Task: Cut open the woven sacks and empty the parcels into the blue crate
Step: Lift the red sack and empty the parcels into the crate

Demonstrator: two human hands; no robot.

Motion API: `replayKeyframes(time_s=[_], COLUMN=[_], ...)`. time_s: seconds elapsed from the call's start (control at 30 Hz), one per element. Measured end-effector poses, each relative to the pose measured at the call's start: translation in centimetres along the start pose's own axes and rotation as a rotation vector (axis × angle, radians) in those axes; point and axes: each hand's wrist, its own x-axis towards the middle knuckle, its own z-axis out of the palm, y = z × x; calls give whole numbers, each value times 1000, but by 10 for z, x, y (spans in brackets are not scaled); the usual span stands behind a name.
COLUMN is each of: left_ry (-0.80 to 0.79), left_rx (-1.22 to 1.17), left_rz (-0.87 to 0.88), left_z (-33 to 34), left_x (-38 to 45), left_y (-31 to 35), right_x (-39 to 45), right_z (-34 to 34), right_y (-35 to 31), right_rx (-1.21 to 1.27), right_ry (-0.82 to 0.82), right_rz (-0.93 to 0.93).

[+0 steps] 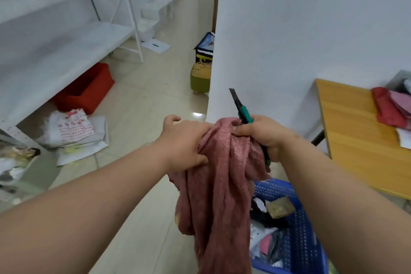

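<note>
- At far left, white metal shelving [66, 35] stood over a red bin [89, 93] and flattened white sacks [75, 133] on the tiled floor.
- The left hand [184, 142] gripped the bunched top of a pink speckled cloth [222, 184], fingers curled into it.
- The right hand [264, 135] pinched the cloth's other side and clasped a green utility knife [241, 110], blade pointing up.
- The cloth hung beside the blue crate [304, 242], which held parcels.
- A wooden table [355, 135] stood at right.

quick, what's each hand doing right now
Left hand: grips the pink cloth.
Right hand: holds the utility knife and pinches the cloth.
</note>
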Motion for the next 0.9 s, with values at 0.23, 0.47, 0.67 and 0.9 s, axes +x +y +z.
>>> replayKeyframes(time_s=[0.23, 0.47, 0.67, 0.9], left_ry=[-112, -165, -15, -89], left_rx=[-406, -622, 98, -67], left_rz=[-295, -428, -149, -339], left_z=[-17, -26, -24, -16], left_x=[11, 25, 29, 80], left_y=[-84, -127, -148, -186], right_x=[11, 74, 124, 168], right_z=[65, 89, 77, 90], right_y=[-51, -61, -78, -94], right_rx=[-819, -885, -307, -776], right_ry=[0, -34, -169, 37], right_rz=[-529, -391, -112, -366])
